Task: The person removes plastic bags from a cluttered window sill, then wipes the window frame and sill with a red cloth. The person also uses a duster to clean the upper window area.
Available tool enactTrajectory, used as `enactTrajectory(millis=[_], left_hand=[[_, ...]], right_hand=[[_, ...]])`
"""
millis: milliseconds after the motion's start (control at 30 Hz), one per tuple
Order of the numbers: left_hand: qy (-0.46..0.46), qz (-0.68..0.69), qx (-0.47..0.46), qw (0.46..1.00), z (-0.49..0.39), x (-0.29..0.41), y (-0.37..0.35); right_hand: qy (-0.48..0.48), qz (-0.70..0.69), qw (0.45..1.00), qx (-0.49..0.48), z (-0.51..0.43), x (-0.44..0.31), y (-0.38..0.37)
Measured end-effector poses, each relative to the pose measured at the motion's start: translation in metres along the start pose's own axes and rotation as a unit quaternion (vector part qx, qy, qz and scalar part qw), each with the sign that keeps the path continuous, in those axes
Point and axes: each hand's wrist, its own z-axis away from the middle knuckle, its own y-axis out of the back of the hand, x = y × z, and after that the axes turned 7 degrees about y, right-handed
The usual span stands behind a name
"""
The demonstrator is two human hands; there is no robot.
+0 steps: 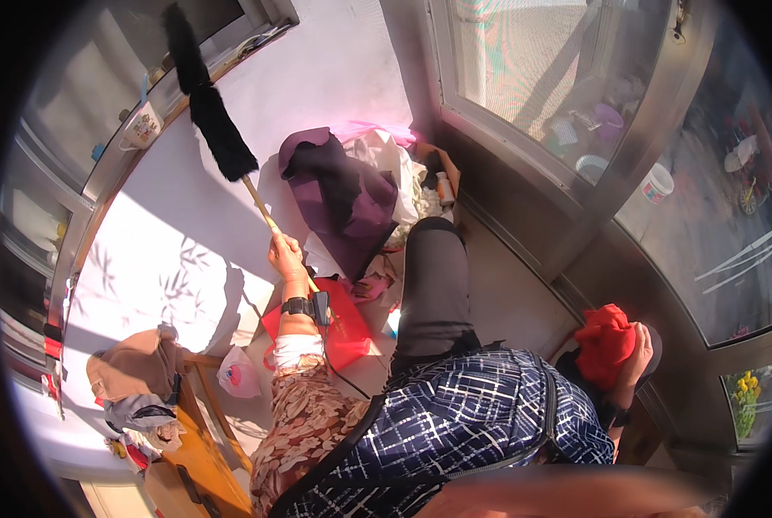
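In my left hand [287, 254] is the pale wooden handle of a black fluffy duster [221, 133]. The duster slants up and to the left past the white wall, its tip over the window ledge [214, 71]; whether it touches the ledge is unclear. A patterned mug [143, 126] stands on that ledge, left of the duster. At the right, by the metal door frame, my right hand [643, 349] is closed around a bunched red cloth [603, 343]. Something dark lies behind the cloth, partly hidden.
Purple and white bags [340, 194], a cardboard box [444, 162] with a small bottle and a red paper bag [337, 324] lie ahead on the floor. A wooden chair [198, 447] with clothes [136, 369] stands at the left. Glazed metal-framed doors [580, 213] are on the right.
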Motion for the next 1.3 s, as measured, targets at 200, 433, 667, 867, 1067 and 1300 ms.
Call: enactTrajectory(millis=[200,433,667,867,1067,1300], left_hand=[[0.018,-0.008,-0.005,1.0,0.002,-0.036,0.009],[0.058,-0.008,0.002,0.998,0.012,-0.072,0.018],[0.083,0.02,0.0,0.996,0.022,-0.102,0.031],[0.102,-0.039,-0.004,0.994,0.023,-0.125,0.036],[0.109,-0.11,-0.054,0.986,0.024,-0.171,0.042],[0.065,-0.323,-0.049,0.943,0.025,-0.204,0.043]], right_hand=[[-0.011,0.036,0.999,0.008,-0.003,-0.013,0.001],[-0.006,0.11,0.994,0.007,-0.001,-0.021,0.001],[0.019,0.219,0.975,-0.011,-0.003,-0.016,-0.002],[-0.039,0.144,0.988,-0.031,0.007,-0.027,-0.028],[-0.074,0.096,0.991,-0.06,0.006,-0.044,-0.053],[-0.104,0.061,0.99,-0.078,0.006,-0.071,-0.077]])
